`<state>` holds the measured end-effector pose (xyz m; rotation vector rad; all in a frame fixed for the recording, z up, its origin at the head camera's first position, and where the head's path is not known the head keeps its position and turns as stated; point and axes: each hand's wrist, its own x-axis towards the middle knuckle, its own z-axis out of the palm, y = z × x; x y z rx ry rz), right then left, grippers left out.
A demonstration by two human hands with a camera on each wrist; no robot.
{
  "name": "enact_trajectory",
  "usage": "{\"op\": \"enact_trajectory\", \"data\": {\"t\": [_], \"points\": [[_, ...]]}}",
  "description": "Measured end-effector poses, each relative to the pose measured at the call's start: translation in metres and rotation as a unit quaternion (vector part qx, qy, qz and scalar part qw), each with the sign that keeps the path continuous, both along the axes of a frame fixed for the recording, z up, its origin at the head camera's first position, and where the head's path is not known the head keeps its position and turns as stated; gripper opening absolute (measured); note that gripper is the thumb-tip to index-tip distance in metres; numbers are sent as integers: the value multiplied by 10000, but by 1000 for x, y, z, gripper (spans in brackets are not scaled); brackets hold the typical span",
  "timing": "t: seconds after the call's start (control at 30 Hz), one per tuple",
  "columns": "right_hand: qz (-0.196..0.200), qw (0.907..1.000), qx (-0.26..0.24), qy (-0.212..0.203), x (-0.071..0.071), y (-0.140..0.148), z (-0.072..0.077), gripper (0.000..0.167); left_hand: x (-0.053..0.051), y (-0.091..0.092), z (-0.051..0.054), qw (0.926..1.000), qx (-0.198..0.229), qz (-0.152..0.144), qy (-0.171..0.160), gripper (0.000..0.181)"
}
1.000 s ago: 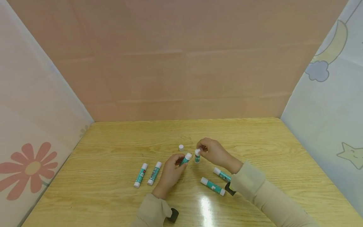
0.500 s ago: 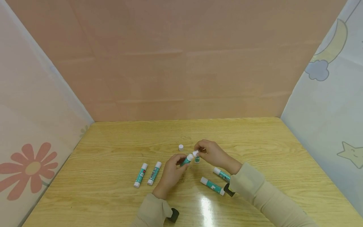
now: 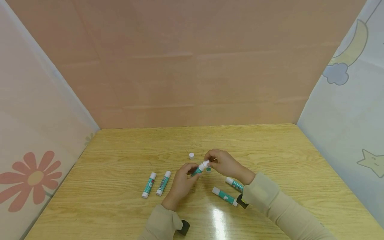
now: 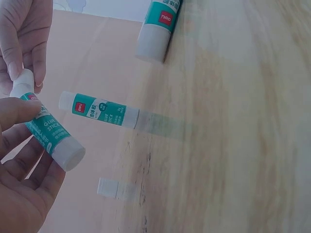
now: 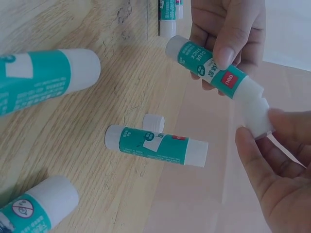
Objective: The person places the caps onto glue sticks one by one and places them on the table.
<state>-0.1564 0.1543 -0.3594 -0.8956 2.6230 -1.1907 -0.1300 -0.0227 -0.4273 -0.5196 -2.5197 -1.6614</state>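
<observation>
My left hand (image 3: 182, 181) grips a green and white glue stick (image 5: 209, 68), its white neck pointing up toward the right. Between thumb and fingertips my right hand (image 3: 226, 165) pinches a white cap (image 5: 257, 117). The cap meets the neck end at a slight angle in the right wrist view; whether it sits over the neck cannot be told. Just behind, a second glue stick (image 4: 99, 108) stands upright on the table, partly hidden by the right hand in the head view. A loose white cap (image 3: 191, 155) rests on the table beyond the left hand.
Two glue sticks (image 3: 163, 183) lie side by side left of the left hand. Two more, one a glue stick (image 3: 225, 196) below the right forearm, lie on the right. The wooden table (image 3: 120, 143) ends at a pink back wall (image 3: 192, 83).
My right hand has brought the pinched cap left and slightly down, from above the standing glue stick to the held one's end. The left hand has barely shifted.
</observation>
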Motion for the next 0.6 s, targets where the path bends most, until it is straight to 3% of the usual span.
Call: {"op": "enact_trajectory", "data": {"t": [0.6], "points": [[169,9995,-182,-215,0,0,-4,11,1,-2,-1,9994,-276,-57,179,21]]}}
